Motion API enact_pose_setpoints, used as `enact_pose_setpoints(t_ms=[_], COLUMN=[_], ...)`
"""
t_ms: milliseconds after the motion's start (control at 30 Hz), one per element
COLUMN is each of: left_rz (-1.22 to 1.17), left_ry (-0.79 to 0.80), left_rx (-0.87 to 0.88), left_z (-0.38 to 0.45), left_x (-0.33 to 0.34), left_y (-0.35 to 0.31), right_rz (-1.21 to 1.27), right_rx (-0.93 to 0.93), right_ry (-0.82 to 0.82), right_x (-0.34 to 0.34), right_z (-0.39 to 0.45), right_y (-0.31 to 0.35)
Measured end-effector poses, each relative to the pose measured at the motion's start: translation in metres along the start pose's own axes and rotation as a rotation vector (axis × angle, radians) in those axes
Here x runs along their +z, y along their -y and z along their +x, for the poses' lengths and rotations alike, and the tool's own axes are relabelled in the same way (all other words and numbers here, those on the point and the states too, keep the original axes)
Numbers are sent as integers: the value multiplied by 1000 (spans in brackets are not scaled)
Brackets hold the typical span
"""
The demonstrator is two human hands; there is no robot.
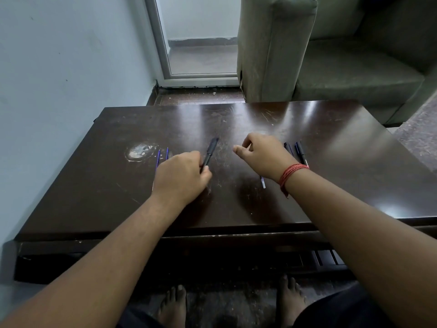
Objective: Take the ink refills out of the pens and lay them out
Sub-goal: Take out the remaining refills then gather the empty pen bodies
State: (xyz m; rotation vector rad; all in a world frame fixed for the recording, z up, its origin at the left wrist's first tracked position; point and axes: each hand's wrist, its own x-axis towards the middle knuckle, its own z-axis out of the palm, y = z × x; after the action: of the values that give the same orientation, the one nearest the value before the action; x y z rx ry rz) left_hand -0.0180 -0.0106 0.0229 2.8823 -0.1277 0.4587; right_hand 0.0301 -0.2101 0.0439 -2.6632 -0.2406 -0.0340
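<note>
My left hand (181,176) grips a black pen (210,151) by its near end, the capped tip pointing away over the dark wooden table (331,143). Two thin blue ink refills (162,155) lie side by side just left of that hand. My right hand (261,153) hovers over the table with fingers loosely curled and nothing visible in it; a red thread circles its wrist. Two dark pens (298,151) lie to the right of that hand. Below the right wrist, a pale end of another pen or refill (263,183) sticks out.
A round whitish stain (139,151) marks the table at the left. A light wall runs along the left side. A grey-green sofa (307,55) stands behind the table at the right, a glass door (201,43) beside it. My bare feet show under the near edge.
</note>
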Motion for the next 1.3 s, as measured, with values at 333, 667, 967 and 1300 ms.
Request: enact_pose_setpoints(t_ms=[333, 667, 967, 1300], left_rz=[-358, -396, -434, -511], left_ry=[83, 20, 53, 83], left_rx=[141, 185, 138, -24], left_z=[-13, -4, 0, 3], left_x=[7, 4, -4, 0], left_y=[-21, -7, -4, 12], right_rz=[807, 733, 603, 511], right_rx=[78, -91, -188, 8], right_ry=[266, 292, 207, -201], right_x=[8, 4, -3, -26], right_z=[-10, -18, -18, -4], right_y=[16, 22, 25, -14])
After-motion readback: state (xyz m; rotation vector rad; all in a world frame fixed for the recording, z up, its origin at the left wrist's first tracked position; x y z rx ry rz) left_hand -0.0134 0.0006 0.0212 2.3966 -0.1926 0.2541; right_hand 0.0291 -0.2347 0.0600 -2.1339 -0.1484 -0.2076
